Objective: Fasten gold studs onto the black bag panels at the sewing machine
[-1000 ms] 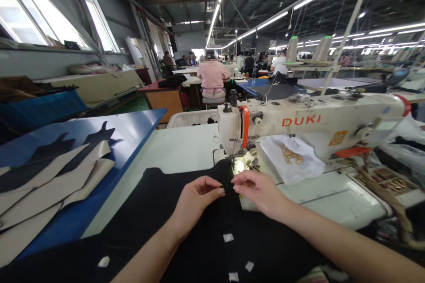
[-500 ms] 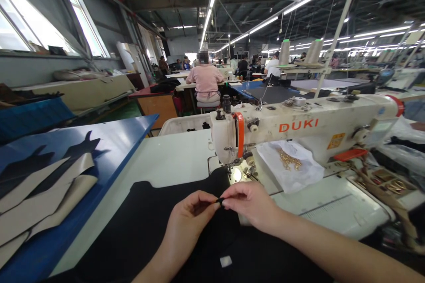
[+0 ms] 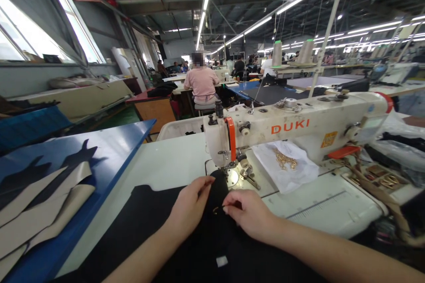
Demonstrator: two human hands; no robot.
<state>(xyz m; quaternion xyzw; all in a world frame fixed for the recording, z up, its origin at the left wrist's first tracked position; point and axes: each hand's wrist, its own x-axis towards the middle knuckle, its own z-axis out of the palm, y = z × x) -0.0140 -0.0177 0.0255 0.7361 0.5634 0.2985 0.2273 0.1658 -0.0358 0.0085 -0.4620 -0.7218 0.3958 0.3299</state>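
Observation:
A large black material piece (image 3: 142, 216) lies across the sewing machine's bed and runs down toward me. My left hand (image 3: 191, 203) is on its upper part, left of the presser foot, with thumb and fingertips closed together at the black material. My right hand (image 3: 250, 213) pinches the end of a thin black strip, most of which is lost against the black behind it. Beside those fingertips shows a small gold-coloured ring (image 3: 215, 210). The sewing machine (image 3: 292, 126) stands just beyond both hands, its needle area lit. A small white label (image 3: 222, 261) lies on the black piece below.
A white sheet (image 3: 275, 177) holding gold rings (image 3: 284, 159) lies on the machine bed at right. Beige strips (image 3: 43, 212) rest on a blue table (image 3: 113, 150) at left. Thread cones (image 3: 306, 52) stand behind the machine. A person in pink (image 3: 201, 84) sits ahead.
My hands were pinched together over a small black bit; now they are apart. The left has moved up toward the presser foot, and a gold ring shows between them. The view has shifted slightly.

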